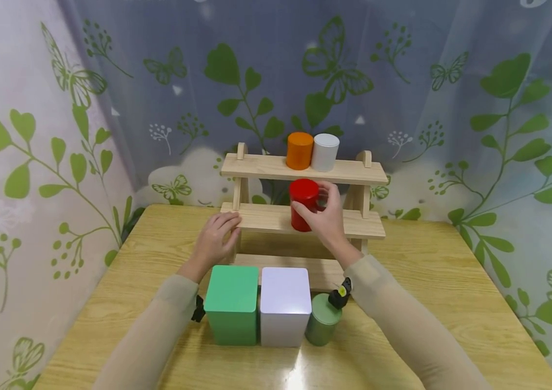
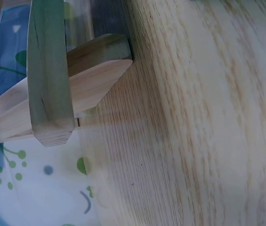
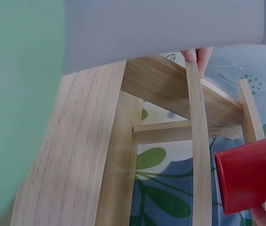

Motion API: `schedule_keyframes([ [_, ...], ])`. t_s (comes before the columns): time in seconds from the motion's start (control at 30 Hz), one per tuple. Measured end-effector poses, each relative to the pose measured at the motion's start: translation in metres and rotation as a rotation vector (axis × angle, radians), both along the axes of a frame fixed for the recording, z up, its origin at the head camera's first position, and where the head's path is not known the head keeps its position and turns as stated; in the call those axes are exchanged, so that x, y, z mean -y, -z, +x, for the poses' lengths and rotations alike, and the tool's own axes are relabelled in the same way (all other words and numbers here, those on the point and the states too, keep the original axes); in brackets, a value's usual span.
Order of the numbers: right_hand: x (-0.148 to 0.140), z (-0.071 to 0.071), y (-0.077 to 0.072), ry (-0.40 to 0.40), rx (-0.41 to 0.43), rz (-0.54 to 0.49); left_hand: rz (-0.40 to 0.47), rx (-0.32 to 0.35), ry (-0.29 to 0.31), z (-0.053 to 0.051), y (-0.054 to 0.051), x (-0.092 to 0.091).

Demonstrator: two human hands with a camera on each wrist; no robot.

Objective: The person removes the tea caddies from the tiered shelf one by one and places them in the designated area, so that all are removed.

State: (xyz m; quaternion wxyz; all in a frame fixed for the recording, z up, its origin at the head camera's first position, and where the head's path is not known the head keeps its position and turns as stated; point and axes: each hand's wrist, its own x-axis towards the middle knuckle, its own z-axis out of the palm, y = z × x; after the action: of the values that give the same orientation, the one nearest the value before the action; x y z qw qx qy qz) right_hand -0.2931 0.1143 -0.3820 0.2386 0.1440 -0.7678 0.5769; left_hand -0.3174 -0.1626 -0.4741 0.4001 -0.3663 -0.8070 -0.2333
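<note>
My right hand [image 1: 326, 215] grips a red canister [image 1: 303, 208] at the middle tier of a wooden three-tier shelf [image 1: 266, 216]. In the right wrist view the base of the red canister [image 3: 246, 174] is close to the tier's board; whether they touch I cannot tell. At the left end of that same tier, my left hand [image 1: 214, 238] holds the board, with fingertips of the left hand [image 3: 196, 59] on both its faces. An orange canister [image 1: 299, 151] and a white canister [image 1: 325, 153] stand side by side on the top tier.
In front of the shelf, on the wooden table [image 1: 422, 303], stand a green square box [image 1: 232, 303], a pale lilac box [image 1: 285, 306] and a light green canister [image 1: 322, 325], partly behind the right wrist's black camera [image 1: 340, 294]. A patterned curtain [image 1: 276, 81] hangs behind.
</note>
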Motion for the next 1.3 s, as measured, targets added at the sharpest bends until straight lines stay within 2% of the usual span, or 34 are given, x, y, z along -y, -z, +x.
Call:
schedule_keyframes([
  [0.43,-0.011,0.011,-0.004,-0.006,0.02,0.029,0.003,0.025,-0.006,-0.002,0.004,0.002],
  [0.67,-0.009,0.043,-0.033,-0.009,0.023,0.039,0.005,0.037,-0.007,-0.001,0.005,0.002],
  [1.0,-0.026,0.053,-0.035,-0.034,0.06,0.038,0.015,0.024,0.003,-0.001,0.004,-0.002],
  [1.3,-0.039,0.062,-0.032,-0.054,0.017,0.067,0.035,0.011,0.017,-0.002,0.005,-0.001],
])
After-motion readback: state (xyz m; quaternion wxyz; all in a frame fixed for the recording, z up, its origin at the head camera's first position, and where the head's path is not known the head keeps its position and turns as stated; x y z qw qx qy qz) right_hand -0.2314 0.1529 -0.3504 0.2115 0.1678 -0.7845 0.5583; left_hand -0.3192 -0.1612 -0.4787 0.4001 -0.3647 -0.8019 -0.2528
